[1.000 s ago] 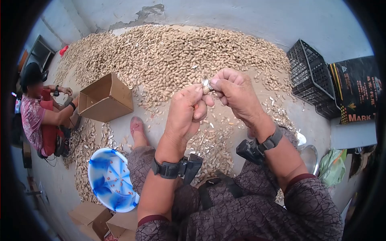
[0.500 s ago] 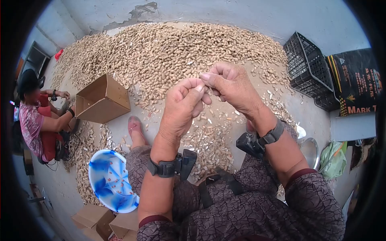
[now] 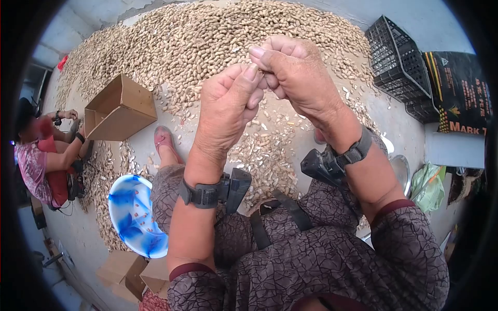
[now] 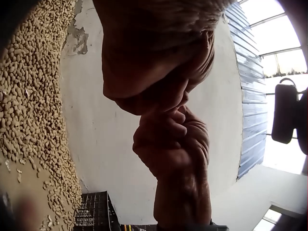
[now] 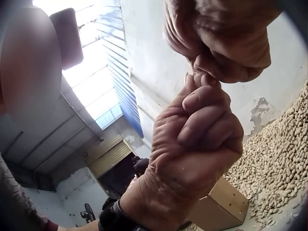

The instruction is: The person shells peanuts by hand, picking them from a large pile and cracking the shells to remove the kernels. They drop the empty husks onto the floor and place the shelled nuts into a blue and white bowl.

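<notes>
In the head view the left hand (image 3: 223,109) and right hand (image 3: 308,78) meet above the peanut heap (image 3: 207,41), thumbs and curled fingers pinching at a small peanut mostly hidden between them. The left wrist view has the left hand (image 4: 154,62) at the top, in shadow, its fingers against those of the right hand (image 4: 175,144). From the right wrist view, the left hand (image 5: 192,130) shows curled fingers, its tips touching the right hand (image 5: 226,43); a bit of the held piece seems to show there.
Left of the legs is a blue-and-white basin (image 3: 122,207) with several kernels. A cardboard box (image 3: 124,114) stands beside a seated person (image 3: 39,166). Shells (image 3: 270,160) litter the floor between the feet. A black crate (image 3: 397,62) and a printed sack (image 3: 461,93) are at the right.
Both hands have moved up in the head view, still together. The opened shell that showed between the fingertips is now hidden. The surroundings have shifted upward as the head view tilted.
</notes>
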